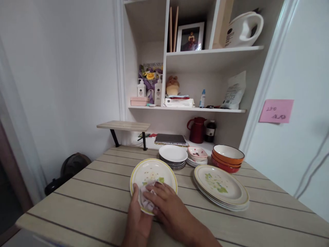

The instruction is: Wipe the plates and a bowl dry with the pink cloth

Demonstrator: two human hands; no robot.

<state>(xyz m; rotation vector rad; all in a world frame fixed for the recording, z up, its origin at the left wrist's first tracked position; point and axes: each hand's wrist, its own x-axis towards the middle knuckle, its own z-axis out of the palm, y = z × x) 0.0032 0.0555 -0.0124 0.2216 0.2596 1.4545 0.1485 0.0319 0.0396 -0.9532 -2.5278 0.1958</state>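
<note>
A floral plate with a yellow rim [151,173] is tipped up off the slatted table [84,202], its face toward me. My left hand [137,218] grips its near lower edge, thumb on the rim. My right hand [164,202] presses a crumpled pale cloth [146,200] against the plate's lower face, fingers curled over the cloth.
A stack of floral plates [221,187] lies to the right. Behind are a stack of white plates [173,156], small dotted dishes [196,155] and orange bowls [227,157]. Shelves hold a red jug [196,129], bottles and boxes. A pink note [276,110] sticks to the right wall.
</note>
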